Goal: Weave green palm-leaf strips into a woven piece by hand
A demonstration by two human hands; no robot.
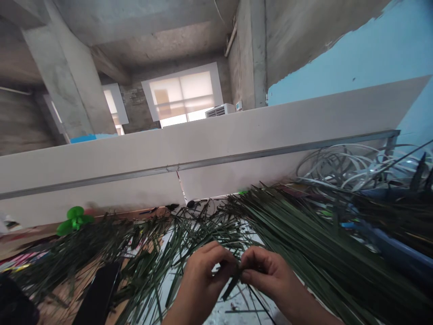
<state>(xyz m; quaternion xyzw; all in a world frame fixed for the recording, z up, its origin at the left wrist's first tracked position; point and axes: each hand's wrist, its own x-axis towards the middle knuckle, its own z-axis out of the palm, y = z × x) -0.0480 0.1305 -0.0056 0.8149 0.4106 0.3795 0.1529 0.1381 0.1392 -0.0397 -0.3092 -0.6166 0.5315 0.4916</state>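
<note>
Both hands pinching one green strip

Our left hand (203, 275) and right hand (267, 271) grip a dark leaf strip (233, 282) with clenched fingers at 6 o'clock; leaf pile (304, 234) covers the worktop (61, 298).

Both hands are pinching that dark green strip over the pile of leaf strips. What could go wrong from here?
1. The left hand and right hand pinch one narrow leaf strip at the fingertips; it could slip or tear if pulled hard.
2. Loose strips in the pile lie crossed under the hands, so a neighbouring strip may snag and drag along.
3. The coiled pale bands sit close behind the pile and could tangle with it.
</note>
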